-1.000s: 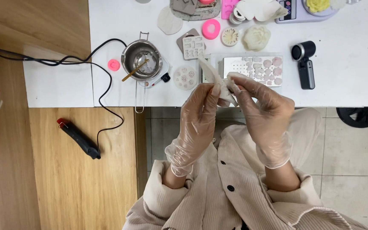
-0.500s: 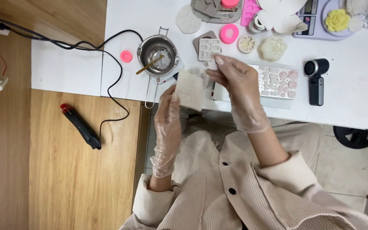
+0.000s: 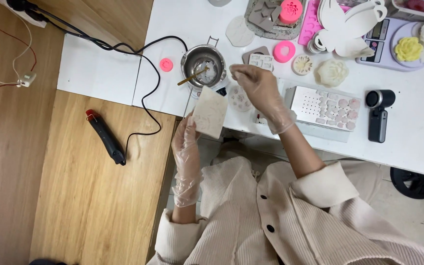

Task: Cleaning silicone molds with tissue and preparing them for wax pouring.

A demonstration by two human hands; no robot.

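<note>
Your gloved hands work at the near edge of a white craft table [image 3: 418, 142], one holding a pale square mould, the other raised beside a small melting pot.

Your left hand [image 3: 187, 147] grips the cream square mould [image 3: 210, 111] by its near edge, fingers closed on it, holding it tilted just off the table's near edge. Your right hand [image 3: 258, 88] hovers just right of the metal melting pot [image 3: 203, 70], fingertips pinched together, perhaps on something too small to make out. A gold spoon [image 3: 192, 77] rests in the pot. Right of your hand lies a tray of pink wax shapes [image 3: 327, 105]; a black heat gun [image 3: 105, 136] lies on the wooden floor to the left.
</note>
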